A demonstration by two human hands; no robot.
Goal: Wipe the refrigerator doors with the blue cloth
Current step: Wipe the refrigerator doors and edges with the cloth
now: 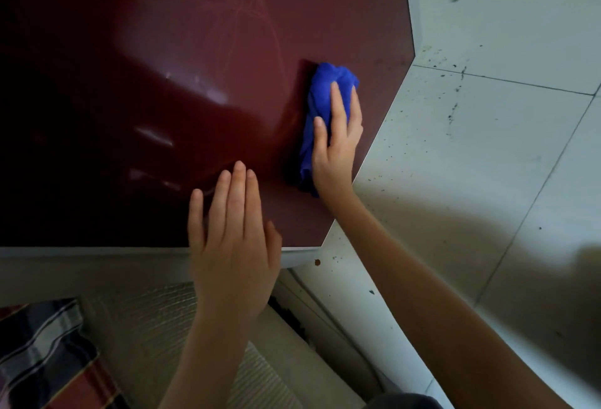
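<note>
The dark red, glossy refrigerator door (169, 83) fills the upper left of the head view, with a faint line pattern near its top. A bunched blue cloth (320, 99) lies against the door near its right edge. My right hand (338, 141) presses flat on the cloth, fingers pointing up. My left hand (232, 239) rests flat near the door's lower edge, fingers together and extended, holding nothing.
A white, speckled tiled wall (487, 115) stands right of the door. Below the door runs a pale grey trim (97, 250), then a ribbed light surface (146, 327). A striped dark fabric (42, 350) lies at the lower left.
</note>
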